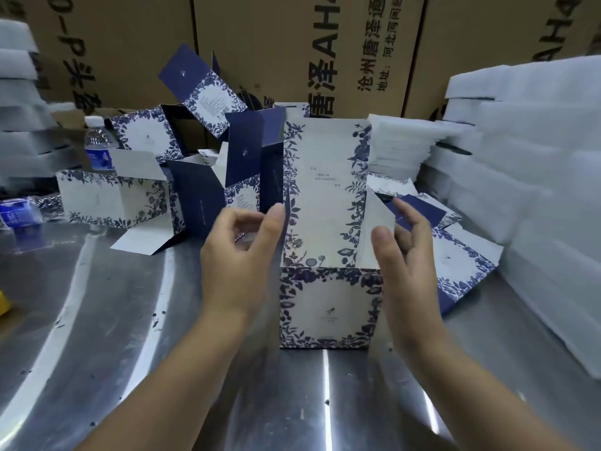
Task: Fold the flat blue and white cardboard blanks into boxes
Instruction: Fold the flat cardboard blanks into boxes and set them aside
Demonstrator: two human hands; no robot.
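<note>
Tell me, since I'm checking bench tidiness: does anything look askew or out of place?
Yes. The folded boxes at back left sit in a jumbled heap; one box perches tilted on top, flaps open, and dark specks litter the metal table.

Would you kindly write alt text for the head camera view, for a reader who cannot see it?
A left hand and right hand flank a half-folded blue and white box on a metal table, the left thumb at its side flap. Folded boxes, flat blanks and white foam stacks lie behind.
</note>
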